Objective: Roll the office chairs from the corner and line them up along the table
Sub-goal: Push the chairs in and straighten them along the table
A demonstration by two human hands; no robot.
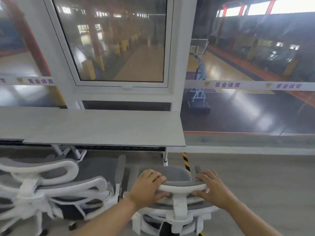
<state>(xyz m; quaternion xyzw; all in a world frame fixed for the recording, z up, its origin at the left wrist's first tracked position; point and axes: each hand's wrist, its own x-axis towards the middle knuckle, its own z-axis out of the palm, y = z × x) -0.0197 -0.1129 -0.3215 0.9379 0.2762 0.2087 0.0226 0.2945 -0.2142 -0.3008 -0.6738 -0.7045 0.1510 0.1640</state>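
Chair I'm rolling (179, 213): at 6 o'clock, right under me, its back toward me and its seat facing the table (102, 126) at 12. It sits near the table's right-hand end, not yet tucked under.

Grip: both hands are on the headrest (183, 184). Left hand (148, 186) wraps its left end and right hand (213, 188) its right end, fingers curled over the top edge and thumbs underneath.

Handling, my guess: the white plastic frame is stiff and the grey mesh soft, with moderate weight carried on the castors, so it should roll easily. The headrest stands on a narrow stalk and may flex or tilt. For a harder shove the back frame lower down looks the sounder hold. High pushing could also swing the base off line.

Second chair (59, 184): at 8 o'clock, just beside mine, already facing the table.

Table leg (165, 159) at 12, close ahead. Striped floor tape (185, 160) just right of it. Window (119, 40) beyond the table.
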